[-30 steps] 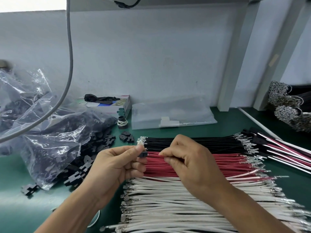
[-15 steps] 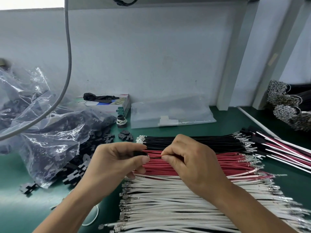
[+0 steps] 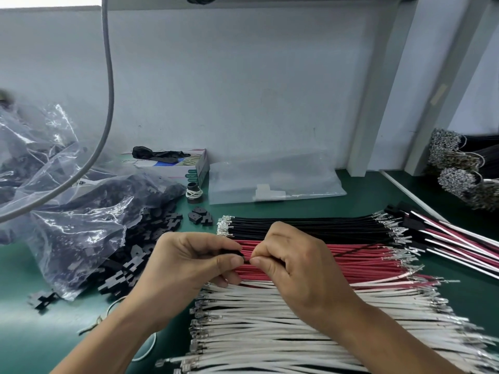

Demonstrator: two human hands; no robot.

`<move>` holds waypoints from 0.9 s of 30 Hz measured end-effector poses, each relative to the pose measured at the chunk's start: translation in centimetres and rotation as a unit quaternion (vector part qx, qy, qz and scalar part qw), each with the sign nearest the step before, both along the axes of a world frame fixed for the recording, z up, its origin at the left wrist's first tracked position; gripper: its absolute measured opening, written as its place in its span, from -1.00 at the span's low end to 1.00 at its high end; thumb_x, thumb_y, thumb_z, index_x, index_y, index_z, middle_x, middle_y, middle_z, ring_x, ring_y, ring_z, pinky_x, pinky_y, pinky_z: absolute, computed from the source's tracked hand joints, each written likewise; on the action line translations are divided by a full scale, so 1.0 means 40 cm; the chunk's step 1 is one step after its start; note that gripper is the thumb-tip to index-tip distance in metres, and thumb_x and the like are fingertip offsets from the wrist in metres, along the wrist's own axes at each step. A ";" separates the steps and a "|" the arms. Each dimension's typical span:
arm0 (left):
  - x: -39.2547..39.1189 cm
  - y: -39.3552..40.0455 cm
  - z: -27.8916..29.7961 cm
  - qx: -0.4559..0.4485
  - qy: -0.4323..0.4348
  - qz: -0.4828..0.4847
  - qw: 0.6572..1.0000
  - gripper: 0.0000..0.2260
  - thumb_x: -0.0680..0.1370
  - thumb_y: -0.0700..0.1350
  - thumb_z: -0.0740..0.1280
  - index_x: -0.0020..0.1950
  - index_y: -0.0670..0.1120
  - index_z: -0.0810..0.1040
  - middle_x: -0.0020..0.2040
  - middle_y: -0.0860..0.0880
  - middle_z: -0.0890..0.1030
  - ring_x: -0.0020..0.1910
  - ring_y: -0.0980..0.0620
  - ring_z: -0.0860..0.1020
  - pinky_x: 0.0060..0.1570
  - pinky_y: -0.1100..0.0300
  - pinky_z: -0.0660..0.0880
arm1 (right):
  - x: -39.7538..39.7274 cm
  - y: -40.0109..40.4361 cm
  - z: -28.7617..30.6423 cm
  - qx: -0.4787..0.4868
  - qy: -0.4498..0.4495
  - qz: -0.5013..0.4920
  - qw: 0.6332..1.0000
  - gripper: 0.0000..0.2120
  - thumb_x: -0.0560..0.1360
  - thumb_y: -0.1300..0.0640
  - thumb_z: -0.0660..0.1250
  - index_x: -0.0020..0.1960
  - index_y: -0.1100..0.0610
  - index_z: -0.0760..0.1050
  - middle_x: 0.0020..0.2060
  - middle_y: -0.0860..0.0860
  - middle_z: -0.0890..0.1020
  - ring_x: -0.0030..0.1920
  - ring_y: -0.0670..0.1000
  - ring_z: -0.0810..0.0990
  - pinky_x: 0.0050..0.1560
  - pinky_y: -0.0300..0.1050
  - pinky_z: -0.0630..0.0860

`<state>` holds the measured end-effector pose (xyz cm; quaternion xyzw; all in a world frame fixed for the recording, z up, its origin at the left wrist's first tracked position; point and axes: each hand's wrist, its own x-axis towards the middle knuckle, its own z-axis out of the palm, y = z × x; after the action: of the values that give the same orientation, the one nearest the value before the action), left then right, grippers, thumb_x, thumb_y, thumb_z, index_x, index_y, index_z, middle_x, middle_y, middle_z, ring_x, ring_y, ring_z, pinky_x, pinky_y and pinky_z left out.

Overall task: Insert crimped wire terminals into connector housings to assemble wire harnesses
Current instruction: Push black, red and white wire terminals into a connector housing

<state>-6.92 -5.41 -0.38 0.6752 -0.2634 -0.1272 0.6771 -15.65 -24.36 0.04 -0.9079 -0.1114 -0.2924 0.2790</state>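
At the centre of the frame the left hand (image 3: 189, 261) pinches a small black connector housing (image 3: 237, 255) between thumb and fingers, its opening turned toward the right hand (image 3: 294, 261). That hand's grip is pressed together on a black wire (image 3: 359, 249) just behind its tip, probably to keep it stiff for insertion. Black, red and white wire rows (image 3: 297, 317) lie sorted beneath on the green surface (image 3: 32, 333); spare housings spill from the bag (image 3: 81, 228) at left.

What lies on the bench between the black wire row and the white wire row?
In the head view, a row of red wires fills the stretch between the black wires and white wires; both hands work above it.
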 end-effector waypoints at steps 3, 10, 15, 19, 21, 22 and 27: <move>0.002 -0.005 0.008 0.002 -0.028 0.015 1.000 -0.78 0.32 -0.07 0.59 -0.07 -0.06 0.78 -0.28 -0.22 0.72 -0.37 -0.10 0.70 -0.36 0.21 0.62 | 0.001 -0.020 0.021 -0.025 -0.010 -0.025 0.999 -0.85 0.56 -0.04 0.38 -0.12 0.00 0.64 -0.21 -0.19 0.51 -0.25 -0.18 0.50 -0.25 -0.20 0.47; 0.011 0.006 0.007 -0.011 -0.040 0.072 0.997 -0.78 0.29 -0.02 0.58 -0.09 -0.01 0.78 -0.28 -0.16 0.73 -0.38 -0.02 0.68 -0.44 0.25 0.55 | -0.028 0.018 0.050 -0.131 -0.028 -0.017 0.991 -0.91 0.47 -0.08 0.41 -0.14 -0.08 0.61 -0.19 -0.18 0.49 -0.16 -0.14 0.42 -0.22 -0.21 0.40; 0.017 0.008 0.006 -0.014 -0.042 0.086 0.995 -0.76 0.29 0.02 0.58 -0.08 0.01 0.78 -0.29 -0.14 0.73 -0.37 0.01 0.67 -0.43 0.24 0.56 | -0.021 0.048 0.005 -0.124 0.142 0.021 0.982 -0.75 0.52 -0.22 0.32 0.10 -0.14 0.60 -0.08 -0.23 0.51 -0.01 -0.22 0.40 -0.03 -0.16 0.38; 0.017 0.002 -0.002 -0.005 -0.042 0.086 0.995 -0.75 0.29 0.05 0.58 -0.07 0.03 0.78 -0.30 -0.14 0.72 -0.36 0.00 0.67 -0.41 0.24 0.55 | -0.022 0.044 0.008 -0.082 0.141 0.020 0.986 -0.93 0.48 -0.08 0.40 -0.06 -0.12 0.61 -0.14 -0.25 0.55 -0.01 -0.23 0.47 0.00 -0.19 0.45; 0.020 0.001 -0.003 -0.006 -0.032 0.083 0.996 -0.79 0.32 -0.03 0.59 -0.07 0.01 0.78 -0.29 -0.15 0.72 -0.35 0.01 0.67 -0.40 0.23 0.56 | -0.023 0.042 0.014 -0.081 0.145 0.021 0.986 -0.96 0.49 -0.03 0.38 -0.09 -0.10 0.59 -0.14 -0.25 0.55 -0.02 -0.23 0.48 -0.01 -0.21 0.45; 0.021 0.001 -0.002 -0.010 -0.025 0.079 0.997 -0.80 0.33 -0.07 0.58 -0.06 -0.01 0.78 -0.28 -0.15 0.73 -0.34 0.01 0.68 -0.39 0.24 0.56 | -0.024 0.040 0.018 -0.077 0.148 0.025 0.986 -0.97 0.51 -0.02 0.36 -0.09 -0.10 0.58 -0.14 -0.26 0.54 -0.03 -0.23 0.48 -0.01 -0.22 0.44; 0.027 0.012 0.008 -0.035 0.024 0.060 0.997 -0.77 0.32 -0.24 0.55 -0.04 -0.10 0.77 -0.20 -0.21 0.74 -0.30 -0.01 0.70 -0.28 0.27 0.61 | -0.021 0.019 0.042 -0.012 0.108 0.016 0.994 -0.94 0.57 0.00 0.28 -0.05 -0.11 0.53 -0.14 -0.22 0.54 -0.08 -0.15 0.54 -0.11 -0.24 0.44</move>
<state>-5.83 -4.94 -0.04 0.6621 -0.2110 -0.0931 0.7131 -16.49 -23.61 1.70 -0.9356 -0.0985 -0.1867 0.2829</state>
